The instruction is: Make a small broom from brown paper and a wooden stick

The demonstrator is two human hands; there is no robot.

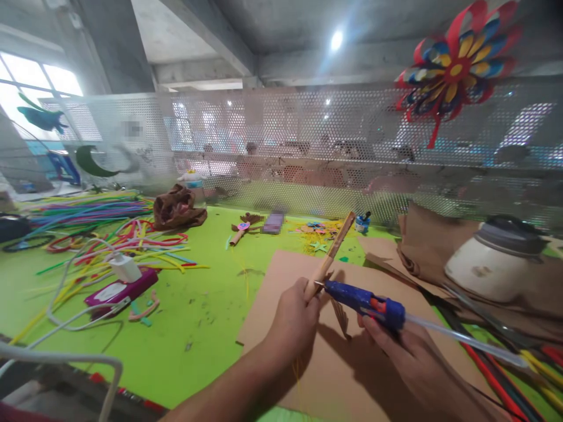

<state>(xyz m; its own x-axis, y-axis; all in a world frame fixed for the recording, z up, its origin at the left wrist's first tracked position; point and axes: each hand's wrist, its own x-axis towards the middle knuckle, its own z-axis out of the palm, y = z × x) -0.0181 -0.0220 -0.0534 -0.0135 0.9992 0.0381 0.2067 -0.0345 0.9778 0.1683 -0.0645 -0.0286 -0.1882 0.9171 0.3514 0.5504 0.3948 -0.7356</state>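
My left hand (292, 319) is closed round the lower end of a brown paper roll (338, 241), which slants up and away to the right. Pleated brown paper (339, 316) hangs just under the roll. In my right hand (402, 351) is a blue hot glue gun (360, 300), its nozzle touching or almost touching the roll beside my left fingers. A long clear glue stick (466, 339) sticks out of its back. Both hands are over a flat brown cardboard sheet (281, 281). Whether my finger presses the trigger is hidden.
A green table (211, 334) carries coloured pipe cleaners (105, 205), a purple power strip (123, 290) with a white plug, and crumpled brown paper (178, 208). A finished-looking brown paper figure (241, 228) lies farther back. At right stands a white jar (492, 258). A perforated screen (285, 129) rises behind.
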